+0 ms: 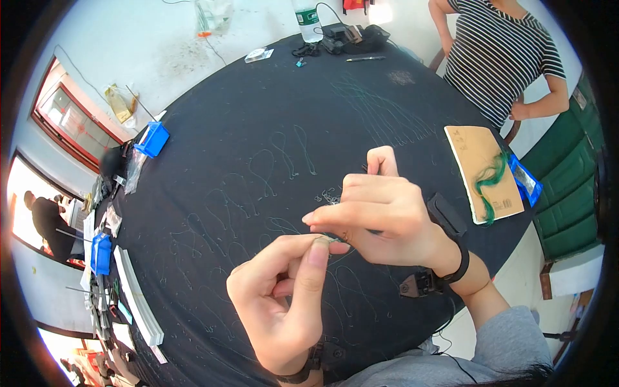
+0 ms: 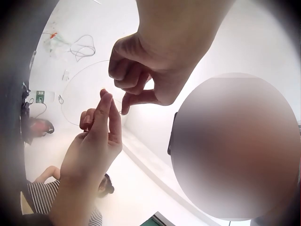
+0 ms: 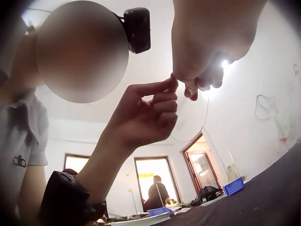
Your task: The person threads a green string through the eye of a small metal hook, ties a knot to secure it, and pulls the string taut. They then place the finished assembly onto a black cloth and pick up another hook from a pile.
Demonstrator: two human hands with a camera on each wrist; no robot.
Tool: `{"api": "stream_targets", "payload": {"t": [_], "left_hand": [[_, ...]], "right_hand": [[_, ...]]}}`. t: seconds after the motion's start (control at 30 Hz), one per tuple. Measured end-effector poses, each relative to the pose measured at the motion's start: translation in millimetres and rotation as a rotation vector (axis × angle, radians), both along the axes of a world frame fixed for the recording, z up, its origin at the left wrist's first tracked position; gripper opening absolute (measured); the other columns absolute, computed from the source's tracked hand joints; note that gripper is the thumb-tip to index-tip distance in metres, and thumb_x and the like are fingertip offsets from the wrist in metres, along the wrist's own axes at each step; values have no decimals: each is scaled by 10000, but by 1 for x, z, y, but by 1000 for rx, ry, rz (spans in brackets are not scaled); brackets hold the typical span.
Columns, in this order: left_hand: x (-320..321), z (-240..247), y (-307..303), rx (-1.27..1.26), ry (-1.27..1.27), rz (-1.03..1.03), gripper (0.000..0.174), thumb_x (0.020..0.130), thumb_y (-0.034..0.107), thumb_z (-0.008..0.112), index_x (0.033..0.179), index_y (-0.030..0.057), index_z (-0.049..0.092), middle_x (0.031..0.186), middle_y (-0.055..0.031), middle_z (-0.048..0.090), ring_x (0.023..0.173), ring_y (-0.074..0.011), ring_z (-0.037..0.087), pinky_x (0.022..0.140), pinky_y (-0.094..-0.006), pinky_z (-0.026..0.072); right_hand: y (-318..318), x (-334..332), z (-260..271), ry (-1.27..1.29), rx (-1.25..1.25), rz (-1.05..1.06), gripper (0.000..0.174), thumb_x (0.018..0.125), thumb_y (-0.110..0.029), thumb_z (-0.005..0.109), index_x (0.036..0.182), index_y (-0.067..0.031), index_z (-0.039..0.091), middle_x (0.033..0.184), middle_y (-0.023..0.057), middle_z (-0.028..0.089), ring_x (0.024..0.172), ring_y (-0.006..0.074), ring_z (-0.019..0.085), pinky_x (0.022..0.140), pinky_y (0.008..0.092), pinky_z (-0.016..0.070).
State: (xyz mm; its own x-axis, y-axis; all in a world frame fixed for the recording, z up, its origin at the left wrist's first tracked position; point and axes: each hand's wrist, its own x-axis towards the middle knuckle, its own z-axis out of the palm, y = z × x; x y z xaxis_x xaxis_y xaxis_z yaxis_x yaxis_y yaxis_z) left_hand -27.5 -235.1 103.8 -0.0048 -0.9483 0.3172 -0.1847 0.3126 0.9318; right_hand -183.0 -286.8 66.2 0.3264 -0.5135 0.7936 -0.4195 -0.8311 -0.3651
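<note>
My left hand [image 1: 290, 290] pinches a thin fishing line [image 2: 84, 68] between thumb and index fingertip, low over the black-covered table. A small end sticks out past the fingertips. Close beside it, my right hand [image 1: 387, 219] has its thumb and index fingertips together on the line, the other fingers bent. In the left wrist view the line bows out in a wide loop between both hands. Beyond the fingers lies a small heap of fish hooks [image 1: 329, 195], partly hidden by the right hand. Looped green lines [image 1: 261, 171] with tiny ends lie spread around the hands.
A brown notebook [image 1: 464, 155] bearing a green thread bundle [image 1: 491, 177] lies at right. Several straight lines [image 1: 380, 106] lie farther back, near a water bottle [image 1: 308, 22]. Blue bins [image 1: 153, 139] and white strips [image 1: 137, 300] line the left edge. A person in stripes [image 1: 500, 58] stands at back right.
</note>
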Motion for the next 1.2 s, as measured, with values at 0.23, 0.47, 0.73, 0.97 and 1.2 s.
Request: {"api": "stream_targets", "payload": {"t": [0.23, 0.47, 0.73, 0.97, 1.2], "left_hand": [[6, -2, -3, -26, 49, 134, 173, 860, 116, 592, 790, -31, 651, 701, -35, 635, 511, 13, 320, 475, -187, 178], [6, -3, -6, -99, -5, 221, 102, 850, 15, 594, 812, -45, 667, 526, 70, 419, 477, 13, 269, 460, -194, 157], [6, -2, -6, -75, -43, 252, 103, 851, 25, 599, 815, -45, 665, 523, 73, 401, 478, 13, 261, 464, -195, 156], [1, -5, -7, -80, -15, 221, 94, 851, 14, 600, 822, -47, 666, 520, 67, 420, 478, 17, 281, 463, -182, 184], [-4, -6, -7, -70, -79, 199, 59, 831, -27, 610, 817, -43, 665, 511, 52, 435, 467, 18, 290, 449, -175, 189]], "right_hand": [[4, 8, -4, 46, -40, 37, 133, 710, -65, 723, 826, -99, 665, 584, -34, 465, 574, 123, 480, 694, 346, 286], [21, 4, 9, 210, -116, -46, 155, 695, -62, 678, 850, -59, 666, 604, -28, 445, 622, 120, 498, 717, 392, 310], [33, 2, 18, 266, -132, -94, 151, 690, -79, 681, 835, -43, 665, 611, -26, 464, 644, 117, 520, 711, 403, 323], [38, 6, 19, 309, -198, -164, 245, 617, -110, 690, 858, -69, 690, 587, -63, 408, 588, 80, 470, 687, 372, 258], [45, 4, 22, 343, -275, -249, 315, 571, -145, 677, 880, -86, 703, 578, -99, 384, 558, 55, 447, 666, 367, 198]]}}
